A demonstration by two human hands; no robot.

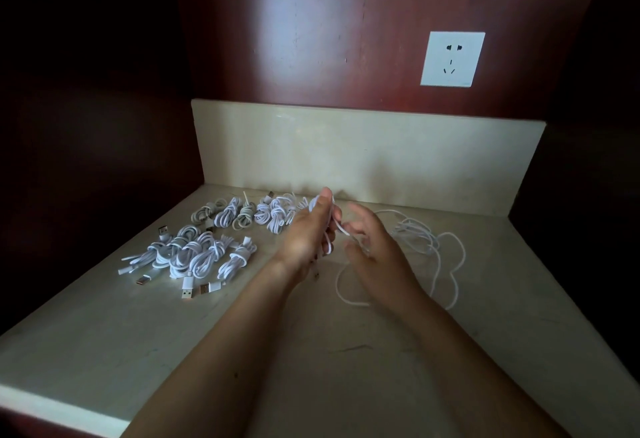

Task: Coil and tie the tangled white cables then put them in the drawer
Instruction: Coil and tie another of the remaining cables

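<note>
Nearest us, both forearms are reaching out over the pale counter (138, 351). The left hand (306, 233) is gripping a small hank of white cable (328, 247), its fingers curling round the loops. The right hand (375, 252) is hovering just beside it with fingers loosely bent. A strand is running from the hank toward its fingertips, but we cannot tell whether they are pinching it.

To the right, the loose cable (415, 233) is lying on the counter in slack loops and a small tangle. To the left, a near row of tied bundles (197, 257) is lying with plugs pointing toward us. A far row (263, 216) is sitting close to the backsplash (346, 150), and a wall socket (452, 59) is showing above.

Judgement: most cables are looking coiled and tied. The one in hand is partway coiled and not yet tied. No drawer is showing, so we are counting all the stowing as outstanding.
</note>
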